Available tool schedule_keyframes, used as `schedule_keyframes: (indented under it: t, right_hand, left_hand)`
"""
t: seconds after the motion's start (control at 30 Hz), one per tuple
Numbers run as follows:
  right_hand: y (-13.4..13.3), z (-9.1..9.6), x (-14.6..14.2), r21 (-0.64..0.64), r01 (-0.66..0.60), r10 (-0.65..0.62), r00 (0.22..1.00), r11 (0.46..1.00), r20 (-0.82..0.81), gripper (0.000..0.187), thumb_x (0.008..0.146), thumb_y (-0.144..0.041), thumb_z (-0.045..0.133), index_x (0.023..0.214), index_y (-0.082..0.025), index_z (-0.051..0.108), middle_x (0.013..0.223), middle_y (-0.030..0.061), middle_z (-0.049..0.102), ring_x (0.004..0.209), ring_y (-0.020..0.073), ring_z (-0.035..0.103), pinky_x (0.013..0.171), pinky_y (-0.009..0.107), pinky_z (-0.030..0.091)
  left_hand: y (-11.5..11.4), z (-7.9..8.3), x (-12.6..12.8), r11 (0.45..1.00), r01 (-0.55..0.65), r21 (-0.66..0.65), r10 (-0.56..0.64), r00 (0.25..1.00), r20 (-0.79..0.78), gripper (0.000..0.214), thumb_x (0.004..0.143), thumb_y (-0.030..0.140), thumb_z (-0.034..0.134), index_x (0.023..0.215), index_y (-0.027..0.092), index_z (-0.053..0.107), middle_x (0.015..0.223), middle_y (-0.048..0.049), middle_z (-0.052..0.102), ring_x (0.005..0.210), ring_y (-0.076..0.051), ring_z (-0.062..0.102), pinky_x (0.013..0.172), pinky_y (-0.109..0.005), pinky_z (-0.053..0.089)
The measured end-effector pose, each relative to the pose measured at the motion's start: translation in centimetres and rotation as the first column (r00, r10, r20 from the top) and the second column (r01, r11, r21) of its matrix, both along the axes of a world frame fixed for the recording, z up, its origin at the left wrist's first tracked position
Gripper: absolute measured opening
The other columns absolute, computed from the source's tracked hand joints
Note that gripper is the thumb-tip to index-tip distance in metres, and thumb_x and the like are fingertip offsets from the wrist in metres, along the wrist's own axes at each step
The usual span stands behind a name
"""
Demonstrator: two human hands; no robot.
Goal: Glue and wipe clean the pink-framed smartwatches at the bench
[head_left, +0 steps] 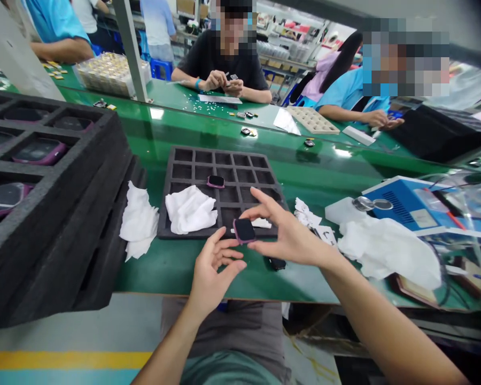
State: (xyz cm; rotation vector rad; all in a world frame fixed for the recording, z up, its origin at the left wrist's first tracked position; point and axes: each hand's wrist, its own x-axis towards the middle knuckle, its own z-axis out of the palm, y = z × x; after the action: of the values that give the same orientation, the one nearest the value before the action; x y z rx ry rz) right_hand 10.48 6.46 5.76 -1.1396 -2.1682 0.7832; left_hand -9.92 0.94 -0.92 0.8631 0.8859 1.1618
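My right hand (288, 232) pinches a small square device with a purple rim and black screen (244, 230) between thumb and fingers, just over the near edge of a black foam tray (192, 160). My left hand (214, 270) hovers just below it, fingers curled loosely and apart, holding nothing. A second purple-rimmed device (216, 181) sits in a cell of the tray. A crumpled white cloth (190, 209) lies on the tray's left part. A small dark object (278, 263) rests on the green table under my right wrist.
A tall stack of black foam trays (44, 176) with more devices stands at the left, a white cloth (138, 222) beside it. White wipes (388, 248) and a blue box (409, 200) lie at the right. Other people work across the green table (164, 133).
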Motion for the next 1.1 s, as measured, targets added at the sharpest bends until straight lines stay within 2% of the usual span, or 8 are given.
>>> schedule_keyframes:
  t: [0.23, 0.57, 0.73, 0.8, 0.87, 0.9, 0.97, 1.1]
  right_hand:
    - [-4.2, -0.9, -1.1, -0.058, -0.016, 0.009, 0.992, 0.998, -0.125, 0.106, 0.083, -0.018, 0.074, 0.168, -0.028, 0.010, 0.129, 0.0101, 0.070, 0.123, 0.0250, 0.067, 0.113, 0.048, 0.050]
    - [-3.2, -1.7, -0.9, 0.069, -0.004, 0.018, 0.979, 0.998, -0.205, 0.111, 0.083, -0.028, 0.076, 0.168, -0.013, 0.005, 0.138, 0.0161, 0.067, 0.133, 0.0251, 0.060, 0.119, 0.042, 0.042]
    - [-5.6, -1.7, 4.8, 0.078, 0.206, -0.186, 0.960, 0.976, -0.208, 0.091, 0.082, -0.043, 0.082, 0.160, -0.020, 0.041, 0.157, 0.0164, 0.054, 0.134, 0.0272, 0.060, 0.112, 0.041, 0.050]
    - [-7.4, -2.3, 9.3, -0.016, 0.539, -0.531, 0.824, 0.842, -0.199, 0.063, 0.089, -0.040, 0.074, 0.147, -0.022, 0.058, 0.136, 0.0120, 0.071, 0.114, 0.0239, 0.071, 0.098, 0.039, 0.058]
    - [-9.0, -3.2, 13.8, -0.024, 0.849, -0.849, 0.526, 0.528, -0.049, 0.040, 0.094, -0.039, 0.062, 0.126, -0.018, 0.073, 0.108, 0.0100, 0.080, 0.092, 0.0215, 0.075, 0.084, 0.036, 0.060]
    - [-9.5, -3.7, 15.7, -0.022, 0.887, -0.887, 0.462, 0.461, 0.006, 0.037, 0.094, -0.036, 0.060, 0.117, -0.012, 0.076, 0.099, 0.0127, 0.081, 0.085, 0.0230, 0.074, 0.078, 0.037, 0.060]
    - [-9.7, -4.6, 18.2, -0.023, 0.911, -0.907, 0.412, 0.412, 0.081, 0.030, 0.091, -0.030, 0.059, 0.101, -0.010, 0.079, 0.085, 0.0122, 0.080, 0.072, 0.0229, 0.073, 0.070, 0.035, 0.058]
    - [-6.9, -5.5, 19.9, 0.005, 0.903, -0.889, 0.422, 0.430, 0.179, 0.024, 0.089, -0.023, 0.061, 0.099, -0.015, 0.081, 0.094, 0.0102, 0.082, 0.086, 0.0240, 0.075, 0.083, 0.033, 0.056]
  left_hand:
    - [-0.3, -0.1, -0.2, 0.997, 0.064, 0.033, -0.069, 0.987, 0.147, 0.069, 0.065, 0.017, 0.094, 0.127, 0.018, 0.065, 0.102, -0.0081, 0.081, 0.089, -0.019, 0.078, 0.083, -0.028, 0.063]
    - [1.4, -0.2, 0.2, 0.993, -0.069, 0.096, 0.068, 0.998, 0.016, 0.057, 0.066, 0.016, 0.095, 0.120, 0.020, 0.075, 0.111, -0.0076, 0.083, 0.094, -0.020, 0.082, 0.084, -0.021, 0.065]
    - [1.3, 0.4, 0.4, 0.989, -0.110, 0.101, 0.112, 0.994, -0.013, 0.055, 0.065, 0.019, 0.096, 0.116, 0.020, 0.076, 0.099, -0.0044, 0.084, 0.081, -0.018, 0.082, 0.078, -0.021, 0.066]
    - [1.2, 0.4, 0.4, 0.986, -0.132, 0.099, 0.133, 0.991, -0.009, 0.055, 0.064, 0.019, 0.097, 0.115, 0.020, 0.076, 0.097, -0.0043, 0.084, 0.081, -0.019, 0.082, 0.076, -0.021, 0.067]
    - [1.3, 0.6, 0.5, 0.986, -0.146, 0.084, 0.147, 0.989, -0.001, 0.056, 0.062, 0.020, 0.098, 0.114, 0.020, 0.076, 0.096, -0.0042, 0.084, 0.081, -0.020, 0.082, 0.075, -0.021, 0.067]
    - [1.4, 0.7, 0.7, 0.985, -0.154, 0.074, 0.154, 0.988, 0.005, 0.057, 0.061, 0.020, 0.098, 0.113, 0.020, 0.076, 0.095, -0.0041, 0.084, 0.080, -0.020, 0.082, 0.074, -0.021, 0.067]
    - [1.6, 1.0, 1.3, 0.984, -0.170, 0.047, 0.169, 0.985, 0.017, 0.058, 0.058, 0.021, 0.100, 0.111, 0.019, 0.077, 0.093, -0.0038, 0.084, 0.078, -0.020, 0.082, 0.073, -0.020, 0.067]
    - [1.7, 1.9, 3.0, 0.982, -0.187, 0.018, 0.186, 0.982, 0.041, 0.059, 0.054, 0.021, 0.101, 0.108, 0.019, 0.077, 0.092, -0.0040, 0.084, 0.079, -0.020, 0.082, 0.073, -0.021, 0.067]
